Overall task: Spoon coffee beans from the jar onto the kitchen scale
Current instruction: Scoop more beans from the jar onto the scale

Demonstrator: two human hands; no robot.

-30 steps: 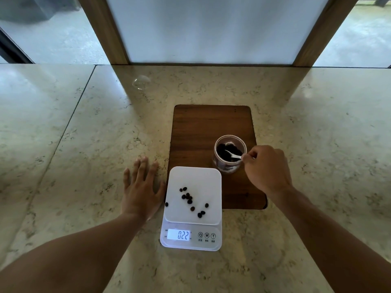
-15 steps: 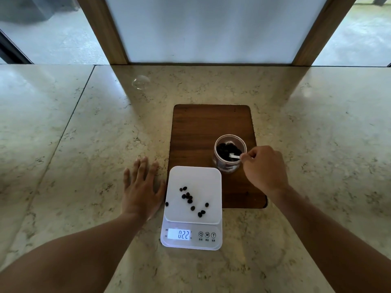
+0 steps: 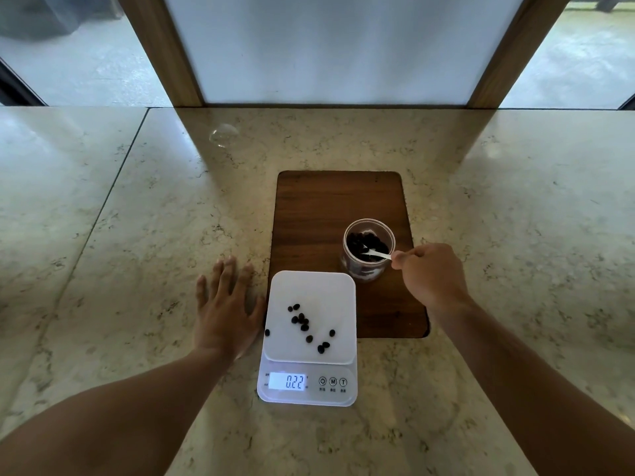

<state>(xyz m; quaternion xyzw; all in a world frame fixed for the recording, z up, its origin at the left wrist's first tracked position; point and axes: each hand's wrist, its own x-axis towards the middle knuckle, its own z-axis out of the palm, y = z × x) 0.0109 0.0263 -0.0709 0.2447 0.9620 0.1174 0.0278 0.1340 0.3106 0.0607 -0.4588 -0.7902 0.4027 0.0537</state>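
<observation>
I count one clear jar [image 3: 368,249] of dark coffee beans [image 3: 360,242], standing open on the right side of a wooden board [image 3: 323,214]. One white spoon [image 3: 378,254] dips into it, its bowl among the beans and its handle crossing the near rim. My right hand [image 3: 431,273] pinches the handle end between fingertips, just beside the jar.

One white kitchen scale [image 3: 309,338] sits in front of the jar, its back edge overlapping the board's near left corner. On its plate I count about eleven loose beans [image 3: 302,321] in a scattered diagonal, one at the left edge. Its lit display [image 3: 288,381] reads 0.22, with three round buttons [image 3: 332,382] beside it.

My left hand [image 3: 225,310] lies flat on the marble worktop [image 3: 137,235], fingers spread, thumb just beside the scale. One faint clear round object [image 3: 223,135] rests far back left; I cannot tell what it is.
</observation>
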